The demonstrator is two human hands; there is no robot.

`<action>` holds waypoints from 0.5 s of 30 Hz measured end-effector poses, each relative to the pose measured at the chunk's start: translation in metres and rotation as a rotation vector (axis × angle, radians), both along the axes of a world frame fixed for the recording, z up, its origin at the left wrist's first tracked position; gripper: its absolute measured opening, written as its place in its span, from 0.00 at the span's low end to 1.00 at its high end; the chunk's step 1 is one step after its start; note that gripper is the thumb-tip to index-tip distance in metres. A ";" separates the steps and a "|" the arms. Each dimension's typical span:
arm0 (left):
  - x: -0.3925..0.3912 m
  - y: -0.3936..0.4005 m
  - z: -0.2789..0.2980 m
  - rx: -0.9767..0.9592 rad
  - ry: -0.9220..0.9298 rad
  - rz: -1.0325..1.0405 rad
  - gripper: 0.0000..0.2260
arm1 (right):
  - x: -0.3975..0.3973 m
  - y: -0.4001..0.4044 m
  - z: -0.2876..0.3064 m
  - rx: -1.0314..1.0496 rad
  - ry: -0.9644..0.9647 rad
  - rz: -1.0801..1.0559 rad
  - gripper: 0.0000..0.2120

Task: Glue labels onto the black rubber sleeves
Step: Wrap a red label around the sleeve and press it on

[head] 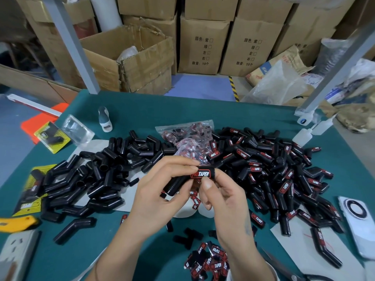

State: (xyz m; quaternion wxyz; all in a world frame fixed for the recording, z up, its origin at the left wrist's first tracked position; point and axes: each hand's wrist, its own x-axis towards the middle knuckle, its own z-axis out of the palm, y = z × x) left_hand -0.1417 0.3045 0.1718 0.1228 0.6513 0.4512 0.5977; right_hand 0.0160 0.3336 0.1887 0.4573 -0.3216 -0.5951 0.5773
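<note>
- Both grips are closed on one black rubber sleeve (178,184), held above the middle of the green surface (142,106): the left hand (160,197) is curled round its lower end, and the right hand (221,201) pinches its upper end, thumb pressed just below the label (200,174).
- Open room is limited: unlabelled sleeves (97,179) are heaped to the left, labelled sleeves (284,175) to the right, and a bag of labels (188,138) lies just behind the hands.
- Bare surface is seen along the far edge, and loose labels (209,264) lie at the near edge.
- The held sleeve is bent, matte black, and carries a red, black and white label reading "TAPER".
</note>
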 end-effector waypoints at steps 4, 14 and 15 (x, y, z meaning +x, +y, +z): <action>-0.001 0.000 0.001 -0.008 -0.014 -0.012 0.10 | 0.002 0.000 -0.001 0.015 -0.022 0.005 0.11; 0.002 0.000 0.002 0.032 -0.085 -0.038 0.07 | 0.000 -0.001 0.000 0.032 -0.033 0.046 0.09; 0.002 0.000 0.002 0.041 -0.071 -0.037 0.08 | -0.001 -0.001 0.000 0.031 -0.013 0.050 0.09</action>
